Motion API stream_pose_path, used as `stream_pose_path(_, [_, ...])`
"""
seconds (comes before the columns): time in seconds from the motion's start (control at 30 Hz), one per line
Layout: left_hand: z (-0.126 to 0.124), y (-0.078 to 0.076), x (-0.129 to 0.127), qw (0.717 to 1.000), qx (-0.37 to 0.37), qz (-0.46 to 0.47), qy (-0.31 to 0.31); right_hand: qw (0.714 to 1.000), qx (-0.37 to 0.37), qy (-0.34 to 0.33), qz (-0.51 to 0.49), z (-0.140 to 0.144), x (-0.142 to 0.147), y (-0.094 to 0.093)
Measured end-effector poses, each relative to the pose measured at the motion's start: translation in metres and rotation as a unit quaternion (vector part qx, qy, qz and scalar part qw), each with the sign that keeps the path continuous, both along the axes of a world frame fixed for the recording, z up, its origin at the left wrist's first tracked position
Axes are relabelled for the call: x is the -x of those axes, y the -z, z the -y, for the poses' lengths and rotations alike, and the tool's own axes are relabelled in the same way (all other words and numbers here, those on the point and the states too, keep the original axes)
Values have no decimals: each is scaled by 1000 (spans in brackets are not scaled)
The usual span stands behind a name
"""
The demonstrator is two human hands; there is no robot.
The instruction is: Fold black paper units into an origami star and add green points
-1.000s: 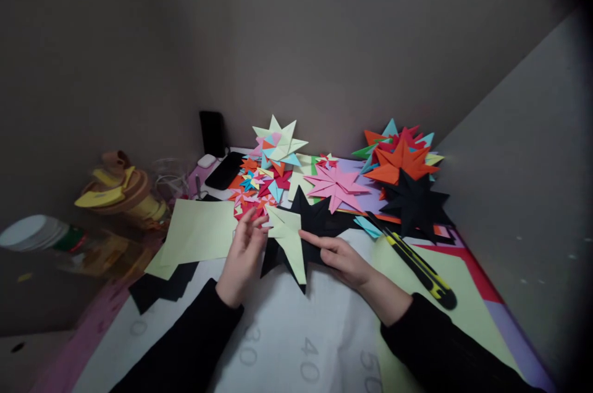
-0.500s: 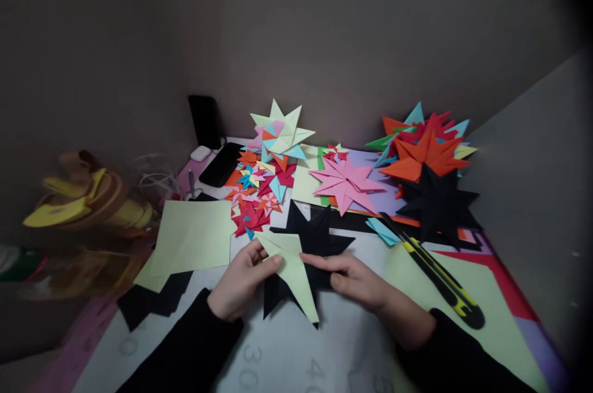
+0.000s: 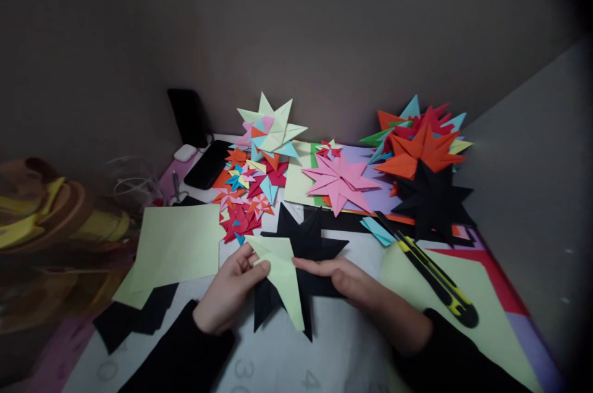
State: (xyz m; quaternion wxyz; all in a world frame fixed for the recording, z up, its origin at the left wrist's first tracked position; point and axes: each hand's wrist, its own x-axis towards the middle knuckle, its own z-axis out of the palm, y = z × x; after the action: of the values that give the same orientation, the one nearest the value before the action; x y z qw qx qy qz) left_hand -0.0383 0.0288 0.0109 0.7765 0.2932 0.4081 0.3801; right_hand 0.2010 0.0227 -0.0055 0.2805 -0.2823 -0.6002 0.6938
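Between thumb and fingers, my left hand point(image 3: 235, 287) pinches a folded pale green paper piece point(image 3: 283, 275); the piece has pointed ends. My right hand point(image 3: 354, 285) has its index finger stretched out, the tip touching the right edge of the pale green piece, while its other fingers are bent and hold nothing. Directly beneath lies a black folded paper star point(image 3: 301, 232), partly covered by the piece and both hands. Square pale green sheets point(image 3: 178, 241) rest to the left, overlapping black paper point(image 3: 134, 319).
Small coloured stars point(image 3: 243, 220), a pink star point(image 3: 340, 180) and a pale green star point(image 3: 280, 124) lie behind. An orange star point(image 3: 424, 149) and another black star point(image 3: 433, 201) sit back right. A utility knife point(image 3: 438, 278) rests on paper; a phone point(image 3: 208, 164) lies back left.
The view has shifted, so most things appear further left. My left hand keeps its pinch on the pale green piece, and my right index finger stays at its edge.
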Motion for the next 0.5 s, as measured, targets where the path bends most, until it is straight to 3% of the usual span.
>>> stream_pose_path(0.3, [5, 0, -1, 1000, -9, -21, 10, 1000, 24, -1, -5, 1, -2, -1])
stream_pose_path(0.4, [6, 0, -1, 999, -13, -2, -32, 990, 101, 35, -96, 4, 1, 2])
stream_pose_path(0.5, [7, 3, 0, 998, -17, -22, -49, 952, 215, 58, -211, 7, 3, 4])
